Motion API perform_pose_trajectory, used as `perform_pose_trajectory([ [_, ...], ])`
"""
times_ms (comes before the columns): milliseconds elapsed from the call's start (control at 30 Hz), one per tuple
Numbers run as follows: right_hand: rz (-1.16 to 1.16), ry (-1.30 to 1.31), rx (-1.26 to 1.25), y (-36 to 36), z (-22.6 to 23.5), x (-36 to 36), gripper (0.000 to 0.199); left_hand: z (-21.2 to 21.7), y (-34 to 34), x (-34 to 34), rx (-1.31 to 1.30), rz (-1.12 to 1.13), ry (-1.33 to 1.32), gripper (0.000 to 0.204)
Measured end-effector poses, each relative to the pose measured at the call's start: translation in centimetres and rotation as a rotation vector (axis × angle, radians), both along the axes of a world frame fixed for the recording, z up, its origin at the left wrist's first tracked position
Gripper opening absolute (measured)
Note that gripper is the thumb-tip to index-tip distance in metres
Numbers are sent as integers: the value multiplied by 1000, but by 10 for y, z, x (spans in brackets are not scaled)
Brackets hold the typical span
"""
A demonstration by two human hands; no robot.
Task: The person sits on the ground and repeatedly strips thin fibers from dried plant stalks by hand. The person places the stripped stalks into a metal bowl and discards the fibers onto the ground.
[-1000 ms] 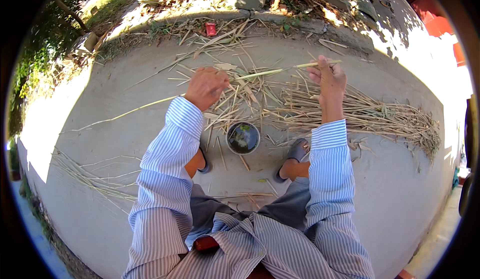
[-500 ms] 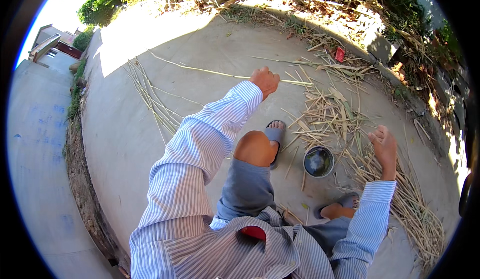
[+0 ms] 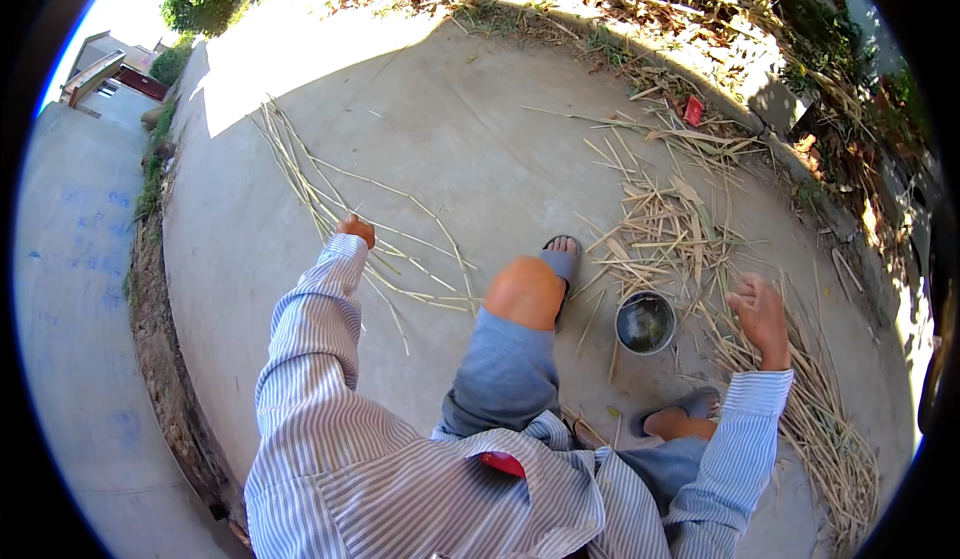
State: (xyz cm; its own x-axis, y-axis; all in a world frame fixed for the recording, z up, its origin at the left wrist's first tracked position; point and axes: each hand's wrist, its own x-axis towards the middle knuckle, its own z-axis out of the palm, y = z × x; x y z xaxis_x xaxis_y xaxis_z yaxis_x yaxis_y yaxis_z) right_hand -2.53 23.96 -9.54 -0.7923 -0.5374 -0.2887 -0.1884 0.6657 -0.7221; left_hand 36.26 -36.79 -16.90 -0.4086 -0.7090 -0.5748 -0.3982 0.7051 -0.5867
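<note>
My left hand (image 3: 355, 229) reaches far out to the left and rests on a loose row of long pale dry stalks (image 3: 330, 209) lying on the concrete. Its fingers are curled and mostly hidden behind the striped cuff. My right hand (image 3: 760, 314) hovers with fingers spread over a heap of short cut stalks (image 3: 665, 229), holding nothing. A small round metal bowl (image 3: 645, 321) stands on the ground just left of that hand, between my feet. My bare left knee (image 3: 525, 291) is raised in the middle.
I squat on a concrete slab (image 3: 450, 139) in grey slippers (image 3: 563, 254). More dry stalks trail along the right (image 3: 840, 439). A small red object (image 3: 692, 111) lies by the litter and weeds at the far edge. A dirt strip (image 3: 160, 339) borders the left.
My view has swung left. My left arm has stretched out from the central heap to the row of long stalks on the left. My right hand has dropped beside the bowl.
</note>
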Motion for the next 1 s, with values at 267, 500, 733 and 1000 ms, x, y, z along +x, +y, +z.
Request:
perform_pose_trajectory([
  [267, -212, -47, -296, 67, 61, -6, 57, -64, 79, -32, 370, -284, 300, 28],
  [500, -789, -31, -561, 238, -14, 42, 46, -20, 146, -267, 592, -635, 777, 28],
  [733, -1004, -124, -297, 272, -198, 134, 21, -60, 332, -386, 914, -925, 600, 22],
  [1000, -920, 123, -30, 279, -228, 54, 25, -198, 480, -328, 1059, -974, 275, 29],
])
